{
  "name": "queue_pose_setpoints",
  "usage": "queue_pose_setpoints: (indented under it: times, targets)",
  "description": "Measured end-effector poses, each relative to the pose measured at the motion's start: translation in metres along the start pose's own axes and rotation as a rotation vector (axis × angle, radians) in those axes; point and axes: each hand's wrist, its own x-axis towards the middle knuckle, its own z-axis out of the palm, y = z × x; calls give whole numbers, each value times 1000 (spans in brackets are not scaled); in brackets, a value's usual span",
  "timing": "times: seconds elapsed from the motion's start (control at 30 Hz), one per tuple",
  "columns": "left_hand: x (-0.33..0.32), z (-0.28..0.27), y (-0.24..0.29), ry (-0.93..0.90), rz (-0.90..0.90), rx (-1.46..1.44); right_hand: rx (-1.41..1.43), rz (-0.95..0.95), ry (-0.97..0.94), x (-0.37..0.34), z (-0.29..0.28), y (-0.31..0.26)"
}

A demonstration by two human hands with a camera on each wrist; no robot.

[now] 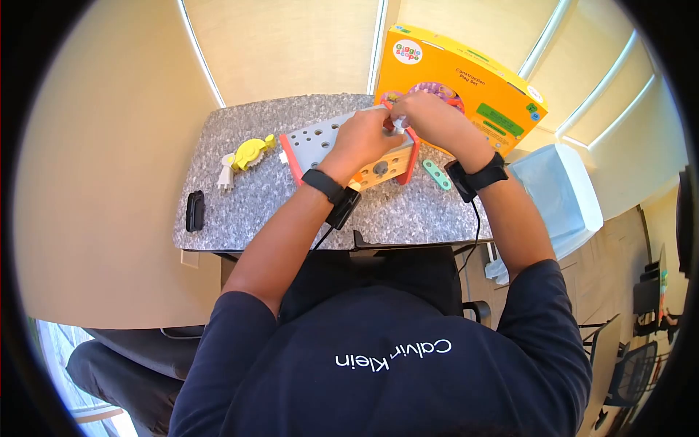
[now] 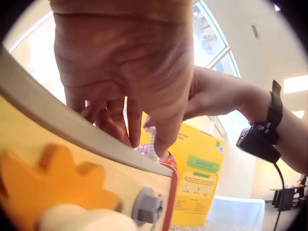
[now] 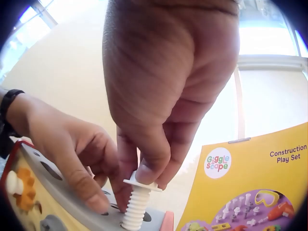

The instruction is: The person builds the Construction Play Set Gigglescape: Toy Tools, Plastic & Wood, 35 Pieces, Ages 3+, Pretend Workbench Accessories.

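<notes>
In the right wrist view, a white toy screw [image 3: 135, 209] with ribbed threads stands on the grey top panel [image 3: 72, 192] of a toy workbench. My right hand [image 3: 159, 96] pinches its head between thumb and fingers. My left hand [image 3: 67, 144] is close beside the screw, fingers pointing down to the panel and spread apart. The workbench [image 1: 349, 142] has red ends and a wooden front. On that front, the left wrist view shows an orange gear [image 2: 57, 178] and a grey bolt [image 2: 148, 207], with a blurred white knob [image 2: 86, 219] before the gear.
A yellow play set box [image 1: 473, 80] stands behind the workbench. On the speckled table [image 1: 247, 211] lie yellow and white toy pieces [image 1: 247, 155], a black case [image 1: 195, 211] and a green strip with holes [image 1: 437, 175]. A lined bin [image 1: 557, 197] is at the right.
</notes>
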Motion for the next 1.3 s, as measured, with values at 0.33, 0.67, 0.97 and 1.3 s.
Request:
queue_pose_setpoints:
  times: [0.33, 0.67, 0.97, 1.3]
  targets:
    - [-4, 20, -5, 131, -40, -109, -57, 244, 54, -2, 14, -3]
    - [-7, 17, -2, 142, -87, -128, -174, 341, -4, -2, 16, -6]
    - [-8, 18, -1, 121, -99, -115, 112, 161, 121, -15, 9, -5]
    - [-9, 19, -3, 124, -63, -101, 47, 219, 80, -12, 11, -3]
